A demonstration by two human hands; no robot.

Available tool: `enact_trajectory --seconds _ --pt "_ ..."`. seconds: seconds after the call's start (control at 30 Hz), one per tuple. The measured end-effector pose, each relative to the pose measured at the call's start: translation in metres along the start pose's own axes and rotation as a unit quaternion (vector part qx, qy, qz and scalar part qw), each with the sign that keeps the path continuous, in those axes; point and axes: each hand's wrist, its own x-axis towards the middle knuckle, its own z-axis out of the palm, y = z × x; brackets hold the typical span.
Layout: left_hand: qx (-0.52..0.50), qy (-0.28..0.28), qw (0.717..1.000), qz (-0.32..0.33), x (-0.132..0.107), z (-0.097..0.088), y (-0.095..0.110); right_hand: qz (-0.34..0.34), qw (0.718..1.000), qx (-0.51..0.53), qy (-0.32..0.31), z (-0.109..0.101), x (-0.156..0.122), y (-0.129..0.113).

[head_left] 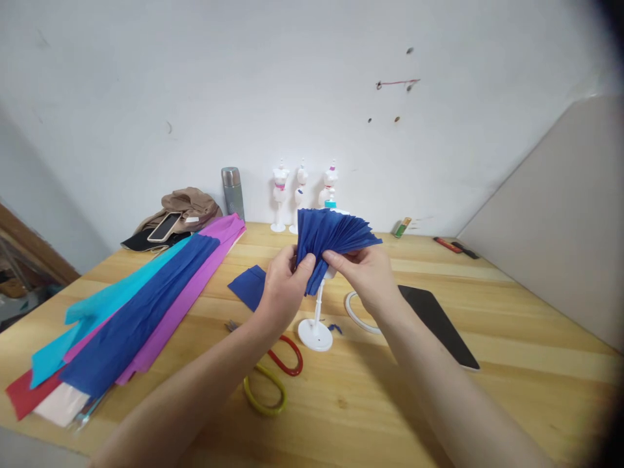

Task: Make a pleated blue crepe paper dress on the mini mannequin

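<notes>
A pleated fan of dark blue tissue paper (331, 237) is held up over the middle of the wooden table (511, 364). My left hand (283, 289) pinches its narrow lower end, fingers closed. My right hand (368, 273) grips the fan from the right, thumb on top of the folds. Right under the paper stands a small white mannequin stand (316, 331), its upper part hidden by my hands. A flat scrap of the same blue paper (248, 286) lies just left of my left hand.
Long sheets of cyan, blue, purple, red and pale tissue paper (131, 318) lie at the left. Scissors with red and yellow handles (273, 377) lie near my left forearm. A black tablet (441, 322), a white ring (355, 312), three small mannequins (299, 192), a steel flask (233, 193) and a bag with a phone (170, 221) are around.
</notes>
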Motion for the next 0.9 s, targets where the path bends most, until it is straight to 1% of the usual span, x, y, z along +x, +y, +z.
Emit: enact_trajectory --seconds 0.1,0.2,0.37,0.53,0.77,0.9 --pt "0.001 -0.015 1.000 0.018 0.0012 -0.0018 0.0011 -0.015 1.000 0.006 0.002 0.0003 -0.0002 -0.0005" --pt "-0.005 -0.021 1.000 0.021 0.0024 -0.0024 0.0008 -0.012 1.000 0.001 -0.005 0.0010 -0.0008 -0.0015" --pt "0.005 -0.001 1.000 0.025 0.0048 -0.0024 -0.0039 -0.009 1.000 -0.014 -0.019 0.0023 -0.0013 -0.0027" --pt "0.008 0.012 0.999 0.045 0.0052 -0.0023 -0.0057 -0.006 1.000 -0.020 -0.022 0.0029 -0.0014 -0.0020" --pt "-0.055 0.011 0.998 0.015 0.0028 0.0012 -0.0010 -0.011 1.000 -0.027 -0.011 0.0038 -0.0021 -0.0026" --pt "-0.085 0.004 0.996 0.013 0.0031 0.0028 -0.0023 0.013 0.998 -0.054 0.000 0.0041 -0.0026 -0.0018"
